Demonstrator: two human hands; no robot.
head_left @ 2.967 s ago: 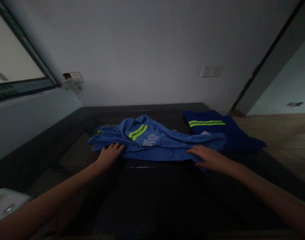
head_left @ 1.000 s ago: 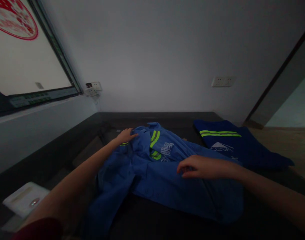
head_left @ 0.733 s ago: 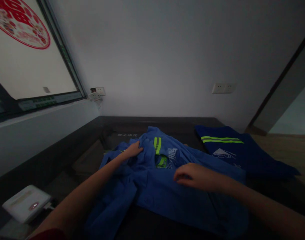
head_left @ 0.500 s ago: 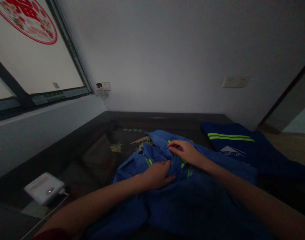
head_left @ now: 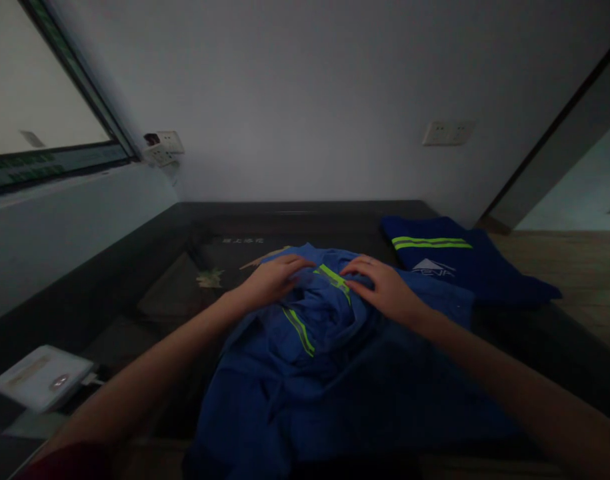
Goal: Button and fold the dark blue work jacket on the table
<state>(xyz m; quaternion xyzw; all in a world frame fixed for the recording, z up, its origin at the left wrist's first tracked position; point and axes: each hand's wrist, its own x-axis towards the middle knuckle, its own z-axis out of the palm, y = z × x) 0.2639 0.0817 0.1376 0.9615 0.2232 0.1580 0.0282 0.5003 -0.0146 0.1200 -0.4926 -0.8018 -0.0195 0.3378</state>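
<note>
A blue work jacket with yellow-green and grey reflective strips lies bunched up in front of me, draped toward the near edge of the table. My left hand is on the upper left of the bunched cloth, its fingers curled in and closed on the fabric. On the other side of a reflective strip, my right hand pinches the cloth between thumb and fingers. A second strip crosses the folds below my left hand. Some fingertips are hidden in the dim folds.
A folded dark blue garment with a reflective stripe and white logo lies at the right on the dark glossy table. A white box-shaped device with a cable stands at the left. Wall sockets sit behind.
My hands have moved apart, the left one outward to the left, and the bunched cloth has opened so a reflective strip shows between them. The camera view has shifted to the right and down.
</note>
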